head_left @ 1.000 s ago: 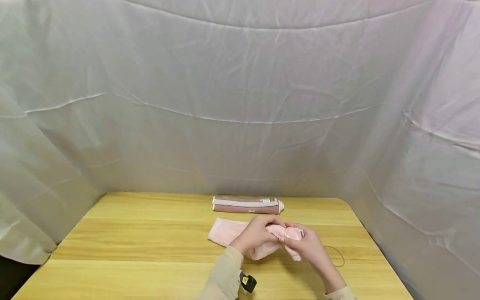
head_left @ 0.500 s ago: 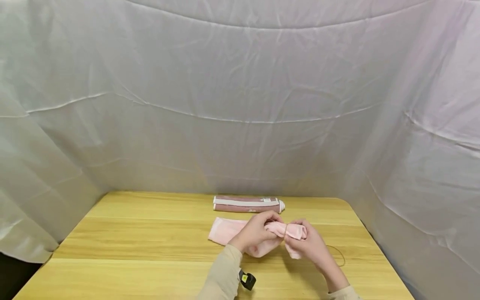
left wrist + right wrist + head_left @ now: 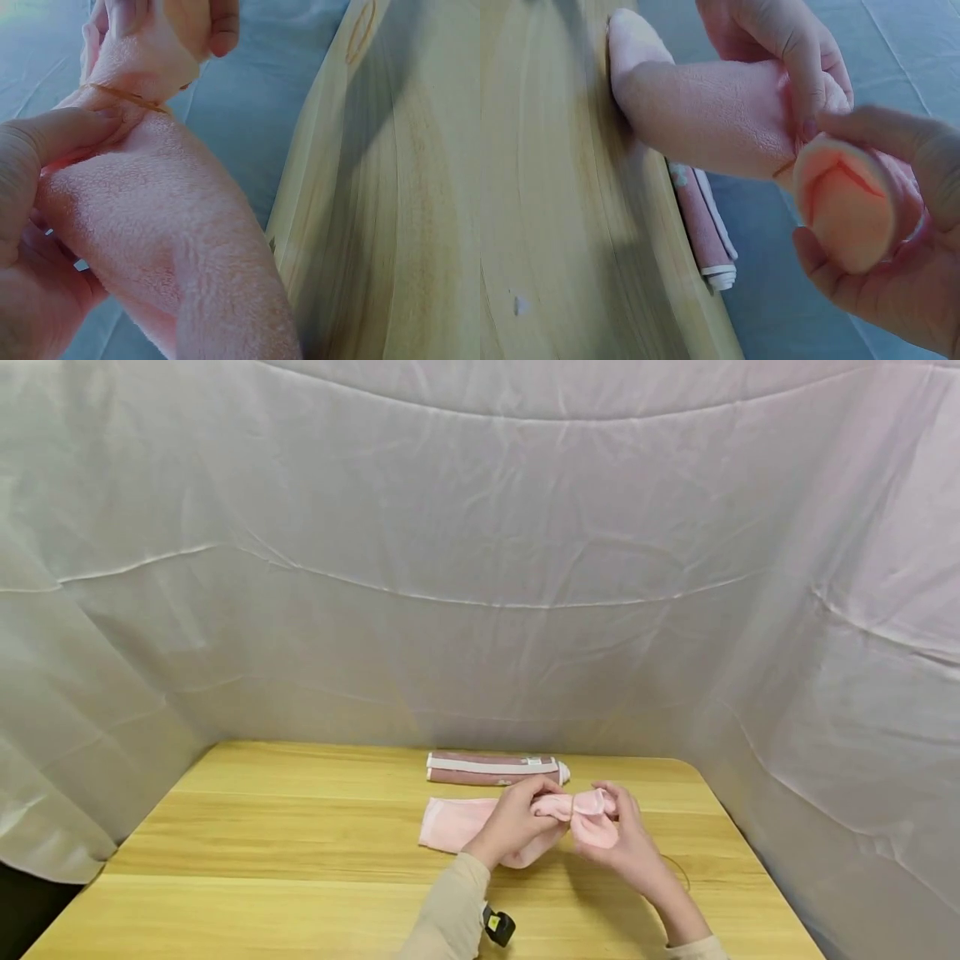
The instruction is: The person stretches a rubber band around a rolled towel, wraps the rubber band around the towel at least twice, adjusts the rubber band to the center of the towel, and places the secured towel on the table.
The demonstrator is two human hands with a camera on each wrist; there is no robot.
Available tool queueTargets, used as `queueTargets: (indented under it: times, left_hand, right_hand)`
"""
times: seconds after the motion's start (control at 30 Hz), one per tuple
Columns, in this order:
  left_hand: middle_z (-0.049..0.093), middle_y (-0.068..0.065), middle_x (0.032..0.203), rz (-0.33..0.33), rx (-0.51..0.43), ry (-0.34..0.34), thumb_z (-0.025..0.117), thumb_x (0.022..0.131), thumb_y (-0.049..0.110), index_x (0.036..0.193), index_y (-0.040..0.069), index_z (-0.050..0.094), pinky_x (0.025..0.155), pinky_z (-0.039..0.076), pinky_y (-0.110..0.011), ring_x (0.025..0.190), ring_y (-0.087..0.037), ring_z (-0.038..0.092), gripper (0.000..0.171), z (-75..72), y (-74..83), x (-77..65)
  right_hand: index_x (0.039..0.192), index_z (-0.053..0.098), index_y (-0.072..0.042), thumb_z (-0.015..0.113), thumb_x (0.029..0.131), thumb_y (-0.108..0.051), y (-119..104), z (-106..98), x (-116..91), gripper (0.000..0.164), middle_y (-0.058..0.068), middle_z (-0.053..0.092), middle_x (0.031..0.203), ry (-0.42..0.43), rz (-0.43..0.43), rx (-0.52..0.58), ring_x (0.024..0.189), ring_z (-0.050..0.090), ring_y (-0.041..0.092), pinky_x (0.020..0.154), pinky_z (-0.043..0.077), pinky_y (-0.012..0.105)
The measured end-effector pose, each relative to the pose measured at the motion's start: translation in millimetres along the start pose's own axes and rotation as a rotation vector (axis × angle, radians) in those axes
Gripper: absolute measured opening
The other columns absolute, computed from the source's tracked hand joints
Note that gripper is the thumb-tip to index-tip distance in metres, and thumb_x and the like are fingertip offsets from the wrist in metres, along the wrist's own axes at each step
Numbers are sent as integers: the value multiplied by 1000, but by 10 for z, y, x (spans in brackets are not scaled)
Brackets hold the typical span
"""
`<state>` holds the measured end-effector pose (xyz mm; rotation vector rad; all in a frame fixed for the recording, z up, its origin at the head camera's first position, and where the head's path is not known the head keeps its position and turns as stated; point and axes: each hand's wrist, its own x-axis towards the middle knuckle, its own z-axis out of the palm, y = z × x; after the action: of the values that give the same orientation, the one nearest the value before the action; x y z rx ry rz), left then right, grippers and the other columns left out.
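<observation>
**Left hand (image 3: 512, 822) and right hand (image 3: 628, 853) clamped on a fluffy pink cloth towel (image 3: 453, 823) above a yellow wood-grain table (image 3: 262, 835)**

The widest stretch of tabletop ran left of the towel, out to the slanting left edge. A narrower strip lay between the right hand and the right edge. The far edge met a hanging grey-white fabric curtain (image 3: 480, 543), which also rose along the left and right sides and bounded the space there.

A rolled dusty-rose towel with white edging (image 3: 491, 767) lay lengthwise near the far edge, just beyond the pink one. A thin tan elastic loop (image 3: 679, 872) lay on the wood by the right forearm, partly hidden behind it. Close to the left beige sleeve (image 3: 446, 914) sat a small black device with a yellow label (image 3: 500, 927), on the near side of the towel.

The hands were close together, right of the table's middle. The left thumb and fingers pinched the towel's gathered part, just beside a thin orange-brown elastic band (image 3: 127, 97) that circled it. The right fingers and thumb curled round the flared, folded end on the other side of the band. The rest of the towel stretched left, past the left hand; whether its left end touched the wood could not be told.
</observation>
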<state>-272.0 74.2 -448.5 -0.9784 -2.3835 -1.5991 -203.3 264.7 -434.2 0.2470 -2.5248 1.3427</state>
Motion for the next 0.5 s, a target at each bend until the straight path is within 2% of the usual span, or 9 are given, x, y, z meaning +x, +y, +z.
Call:
queueTargets:
  times: [0.13, 0.23, 0.33, 0.5]
  left_hand:
    - [70, -1, 112, 25, 15, -8, 75, 85, 18, 111, 14, 66, 90, 50, -21, 99, -5, 62, 28, 11, 9, -3]
    - [70, -1, 112, 34, 26, -18, 74, 86, 20, 113, 14, 66, 90, 50, -20, 100, -4, 63, 29, 17, 12, -9]
    - [69, -1, 115, 44, 46, -26, 73, 87, 21, 116, 14, 65, 91, 50, -20, 101, -5, 63, 31, 16, 12, -13]
    - [67, 1, 122, 58, 133, -34, 73, 87, 27, 123, 17, 63, 96, 49, -24, 109, -9, 63, 39, 7, -12, -11]
  right_hand:
    - [128, 50, -2, 81, 73, -5, -9, -34, 9, 63, 19, 58, 118, 44, 29, 80, 90, 54, 1, 74, 51, 18]
    - [122, 56, -5, 79, 75, -4, -17, -59, 17, 52, 17, 62, 112, 74, 78, 91, 84, 54, -1, 70, 50, 19]
    - [121, 57, -7, 78, 76, -6, -18, -75, 27, 50, 17, 62, 112, 85, 123, 92, 81, 53, 1, 66, 50, 20]
    - [125, 55, -6, 77, 79, -8, 16, -95, 38, 51, 17, 60, 117, 89, 181, 114, 80, 55, 1, 64, 52, 22]
